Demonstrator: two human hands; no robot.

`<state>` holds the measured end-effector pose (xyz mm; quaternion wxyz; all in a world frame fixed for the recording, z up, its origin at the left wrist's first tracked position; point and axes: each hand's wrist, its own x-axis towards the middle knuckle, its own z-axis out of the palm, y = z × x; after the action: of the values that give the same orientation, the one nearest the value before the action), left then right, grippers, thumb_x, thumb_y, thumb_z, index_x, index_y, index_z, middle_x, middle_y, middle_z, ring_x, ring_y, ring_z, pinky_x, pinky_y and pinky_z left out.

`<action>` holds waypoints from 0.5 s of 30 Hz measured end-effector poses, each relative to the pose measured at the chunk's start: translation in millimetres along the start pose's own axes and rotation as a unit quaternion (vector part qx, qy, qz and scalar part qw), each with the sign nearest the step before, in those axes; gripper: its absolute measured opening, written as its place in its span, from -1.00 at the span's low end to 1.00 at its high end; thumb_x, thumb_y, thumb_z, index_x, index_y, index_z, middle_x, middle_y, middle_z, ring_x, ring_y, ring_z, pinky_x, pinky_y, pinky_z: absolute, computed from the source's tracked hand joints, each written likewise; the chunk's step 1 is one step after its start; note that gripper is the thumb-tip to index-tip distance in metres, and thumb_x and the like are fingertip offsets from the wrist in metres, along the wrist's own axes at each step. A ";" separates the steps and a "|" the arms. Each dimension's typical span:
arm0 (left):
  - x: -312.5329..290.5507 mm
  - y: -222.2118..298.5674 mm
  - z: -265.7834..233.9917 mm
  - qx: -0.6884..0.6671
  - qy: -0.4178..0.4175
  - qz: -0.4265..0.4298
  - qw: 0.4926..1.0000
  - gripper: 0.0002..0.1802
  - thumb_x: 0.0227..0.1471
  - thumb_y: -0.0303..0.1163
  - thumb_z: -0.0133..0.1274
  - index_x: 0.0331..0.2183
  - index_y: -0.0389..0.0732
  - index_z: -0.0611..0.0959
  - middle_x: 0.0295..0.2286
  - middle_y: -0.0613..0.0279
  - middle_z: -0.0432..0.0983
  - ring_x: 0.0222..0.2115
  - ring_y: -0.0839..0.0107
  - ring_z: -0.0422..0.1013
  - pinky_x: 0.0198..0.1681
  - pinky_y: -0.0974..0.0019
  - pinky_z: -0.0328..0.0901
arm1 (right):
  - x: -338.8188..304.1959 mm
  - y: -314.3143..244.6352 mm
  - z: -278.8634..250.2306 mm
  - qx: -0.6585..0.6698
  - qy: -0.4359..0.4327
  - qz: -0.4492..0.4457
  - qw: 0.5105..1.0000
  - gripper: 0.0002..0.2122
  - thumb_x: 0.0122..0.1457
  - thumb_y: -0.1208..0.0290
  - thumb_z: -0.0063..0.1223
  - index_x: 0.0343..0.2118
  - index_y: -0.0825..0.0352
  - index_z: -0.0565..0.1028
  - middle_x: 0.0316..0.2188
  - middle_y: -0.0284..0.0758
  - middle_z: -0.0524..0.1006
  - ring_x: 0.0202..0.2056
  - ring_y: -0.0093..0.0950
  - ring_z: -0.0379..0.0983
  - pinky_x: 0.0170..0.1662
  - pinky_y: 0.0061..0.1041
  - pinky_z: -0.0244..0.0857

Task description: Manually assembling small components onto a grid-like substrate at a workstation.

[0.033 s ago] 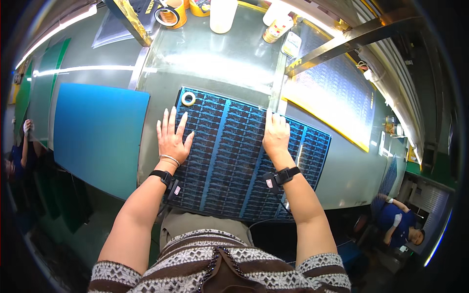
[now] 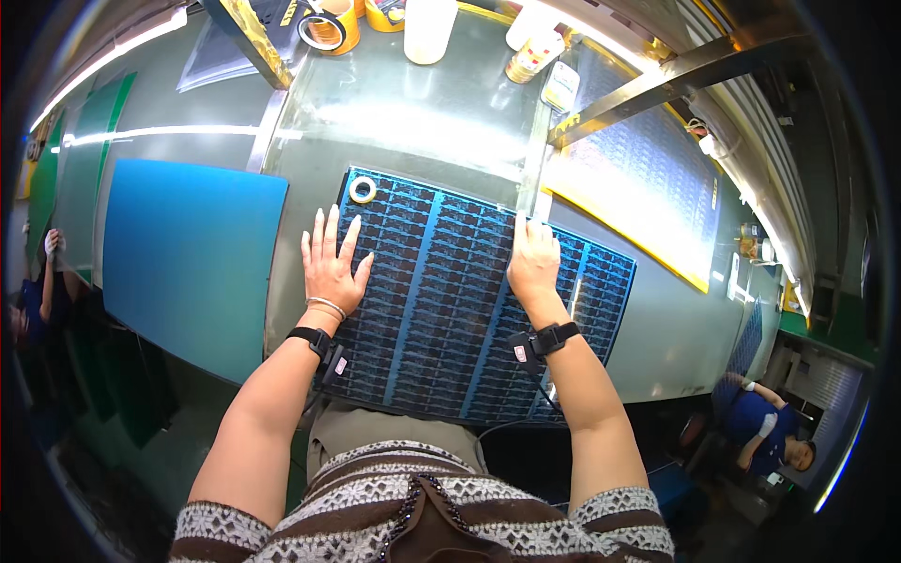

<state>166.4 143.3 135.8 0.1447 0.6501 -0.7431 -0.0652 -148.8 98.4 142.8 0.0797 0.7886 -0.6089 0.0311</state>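
Note:
A flat rectangular panel [image 2: 450, 300], with rows of dark repeated patterns and blue strips, lies on the bench before me. My left hand [image 2: 332, 274] rests flat along its left side, fingers spread and holding nothing. Near the panel's far edge is my right hand [image 2: 534, 265], its index finger stretched forward and the other fingers bent close together. Whatever may be under those fingers is hidden. A small pale yellow roll of tape [image 2: 362, 200] lies on the panel's far left corner. Each wrist wears a black strap with a small device.
A plain blue sheet [image 2: 192, 263] lies to the left. Toward the back stand an orange tape roll [image 2: 343, 38], a white cylinder [image 2: 430, 33] and a small can [image 2: 527, 61]. A metal bar [image 2: 648, 89] crosses above a yellow-edged panel [image 2: 638, 178]. Other people sit at far left and right.
My right hand has shifted very slightly to the right along the panel's far edge. My left hand, the panel and the tape roll stay where they were.

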 end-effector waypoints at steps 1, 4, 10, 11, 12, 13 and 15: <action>-0.3 -0.6 0.0 0.001 0.002 0.002 1.000 -0.34 0.03 -0.16 0.00 0.17 -0.01 0.27 0.22 0.02 -0.04 0.24 0.01 -0.14 0.23 -0.11 -0.23 | 0.0 2.7 -0.6 0.001 0.000 -0.001 1.000 -0.54 -0.09 0.53 -0.02 -0.01 0.39 0.39 -0.36 -0.27 0.37 -0.31 -0.35 0.32 -0.29 -0.40 0.22; -1.3 -3.1 0.8 0.007 0.001 0.001 1.000 -0.34 0.03 -0.15 -0.01 0.17 -0.01 0.26 0.22 0.01 -0.04 0.24 0.01 -0.14 0.23 -0.12 -0.23 | 5.0 1.6 -8.7 0.140 0.043 0.008 0.989 -0.53 -0.11 0.59 -0.01 -0.02 0.39 0.41 -0.32 -0.24 0.39 -0.28 -0.31 0.35 -0.25 -0.39 0.26; 2.1 1.7 2.0 0.002 -0.002 0.004 1.000 -0.34 0.04 -0.15 -0.02 0.18 -0.01 0.26 0.22 0.01 -0.05 0.24 0.01 -0.15 0.23 -0.13 -0.24 | 9.5 -9.0 -11.6 0.065 0.024 -0.036 0.997 -0.52 -0.10 0.58 -0.02 0.00 0.33 0.40 -0.29 -0.27 0.39 -0.29 -0.34 0.35 -0.27 -0.40 0.26; 1.7 1.1 1.9 0.004 -0.004 0.004 1.000 -0.34 0.04 -0.15 -0.02 0.18 -0.01 0.26 0.22 0.01 -0.05 0.24 0.01 -0.15 0.23 -0.13 -0.24 | 10.2 -10.5 -11.2 0.040 0.015 -0.042 0.998 -0.52 -0.11 0.58 -0.01 0.00 0.30 0.41 -0.29 -0.28 0.39 -0.29 -0.35 0.35 -0.27 -0.39 0.26; 1.6 0.5 1.7 0.004 -0.006 0.002 1.000 -0.34 0.03 -0.15 -0.02 0.18 -0.01 0.26 0.22 0.01 -0.05 0.24 0.01 -0.15 0.23 -0.13 -0.24 | 11.2 -10.3 -12.2 0.042 0.015 -0.041 0.998 -0.52 -0.11 0.58 -0.01 0.00 0.30 0.41 -0.29 -0.28 0.39 -0.29 -0.35 0.35 -0.27 -0.39 0.26; 1.4 0.1 1.6 0.004 -0.008 -0.001 1.000 -0.34 0.03 -0.15 -0.02 0.18 -0.01 0.26 0.22 0.02 -0.05 0.24 0.01 -0.15 0.23 -0.13 -0.24 | 12.6 -8.7 -14.1 0.041 0.010 -0.052 0.998 -0.57 -0.10 0.57 -0.01 -0.05 0.29 0.44 -0.30 -0.29 0.39 -0.29 -0.35 0.35 -0.27 -0.40 0.26; 0.9 -0.5 1.5 0.006 -0.008 -0.002 1.000 -0.34 0.03 -0.15 -0.01 0.18 -0.01 0.26 0.22 0.01 -0.05 0.24 0.01 -0.15 0.23 -0.13 -0.24 | 14.7 -3.2 -14.8 0.040 0.005 -0.063 0.997 -0.61 -0.10 0.56 -0.01 -0.11 0.27 0.46 -0.32 -0.30 0.40 -0.29 -0.35 0.36 -0.28 -0.40 0.26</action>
<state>166.3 142.2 134.4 0.1350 0.6517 -0.7434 -0.0666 -141.2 87.5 159.2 0.0529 0.8281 -0.5555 0.0542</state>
